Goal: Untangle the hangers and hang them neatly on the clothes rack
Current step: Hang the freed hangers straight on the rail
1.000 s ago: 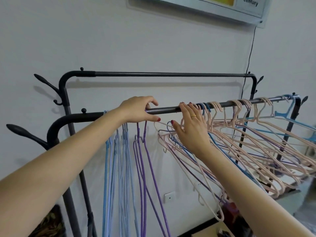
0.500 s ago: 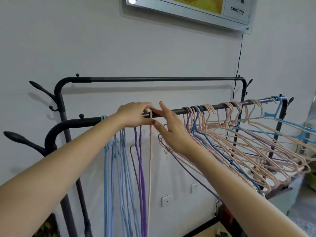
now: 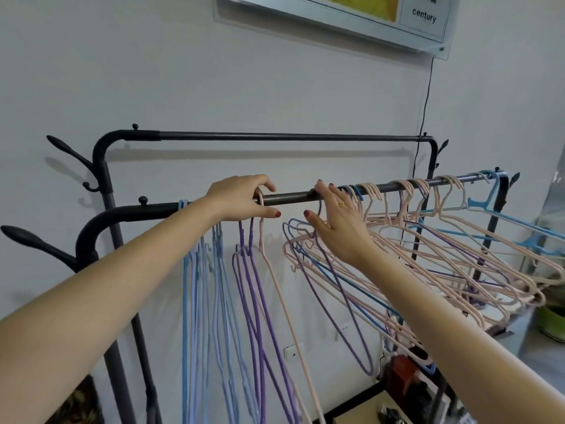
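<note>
The dark front rail [image 3: 293, 198] of the clothes rack crosses the middle of the view. Sorted at its left hang several blue hangers [image 3: 195, 286], purple hangers [image 3: 250, 286] and one pink hanger [image 3: 276, 280], all straight down. My left hand [image 3: 241, 198] curls over the rail, closed around the pink hanger's hook. To the right, a tangled bunch of pink, purple and blue hangers [image 3: 428, 255] leans out at an angle. My right hand [image 3: 336, 221] is open with spread fingers, fingertips touching the rail and the bunch's leftmost hooks.
A higher back rail [image 3: 275, 136] runs behind, close to the white wall. Black coat pegs [image 3: 27, 240] stick out at the rack's left end. A light blue plastic hanger [image 3: 495, 215] sits at the far right. A black cable [image 3: 423, 102] drops from a framed board [image 3: 367, 13].
My right hand carried one pink hanger left from the bunch to my left hand, then drew back right to the bunch. The pink hanger now hangs beside the purple ones.
</note>
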